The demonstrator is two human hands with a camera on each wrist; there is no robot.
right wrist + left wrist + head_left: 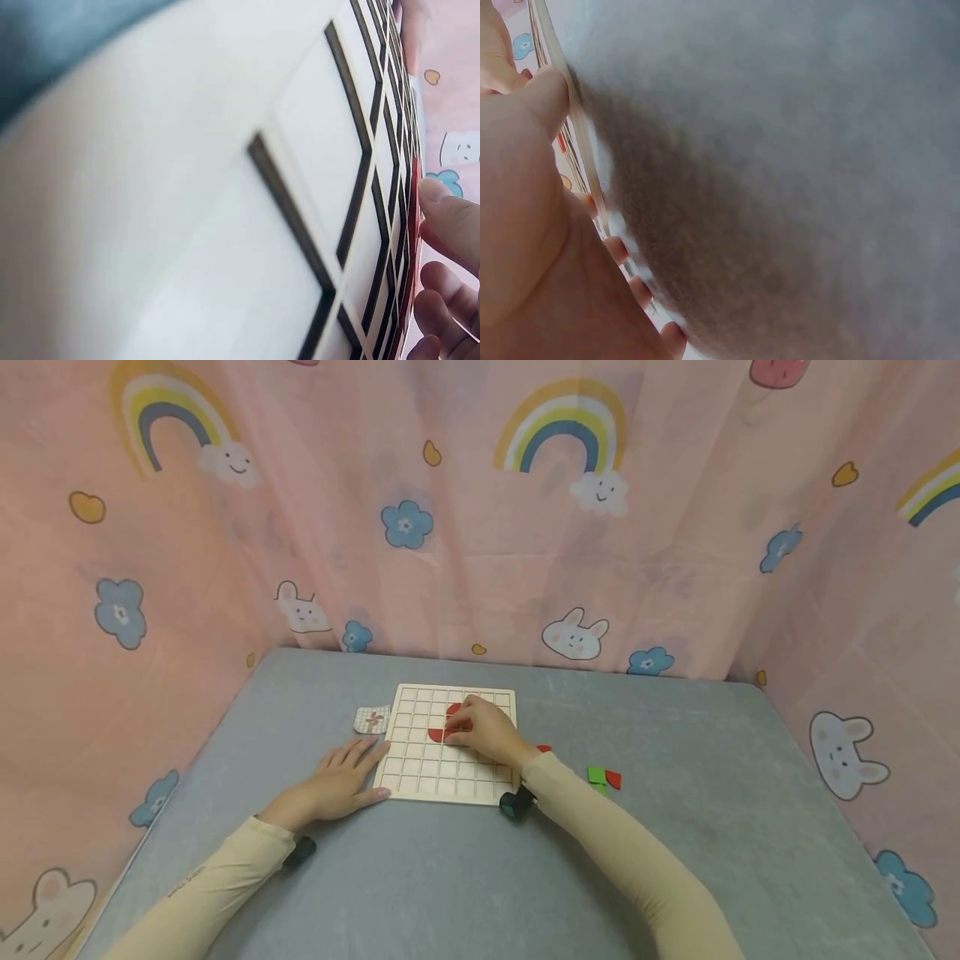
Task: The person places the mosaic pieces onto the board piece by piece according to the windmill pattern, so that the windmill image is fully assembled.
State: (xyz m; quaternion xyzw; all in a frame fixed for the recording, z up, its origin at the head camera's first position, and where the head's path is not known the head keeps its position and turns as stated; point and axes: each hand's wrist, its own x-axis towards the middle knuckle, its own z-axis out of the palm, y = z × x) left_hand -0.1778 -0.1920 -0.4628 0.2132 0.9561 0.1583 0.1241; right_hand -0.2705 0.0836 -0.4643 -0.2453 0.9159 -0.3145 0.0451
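A square wooden grid board lies on the table, with red curved pieces set in its squares near the middle. Over these pieces my right hand reaches in from the right, its thumb and fingers bent about a red piece. The hand covers much of that piece. In the right wrist view the thumb meets the red at the board's surface. My left hand lies spread on the table, thumb and forefinger touching the board's left edge. Above its fingertips is a small pattern card with a reddish pinwheel figure.
Right of the board lie green pieces and a red quarter-round piece. Another red piece shows partly behind the right wrist. The grey table backs onto a pink patterned curtain.
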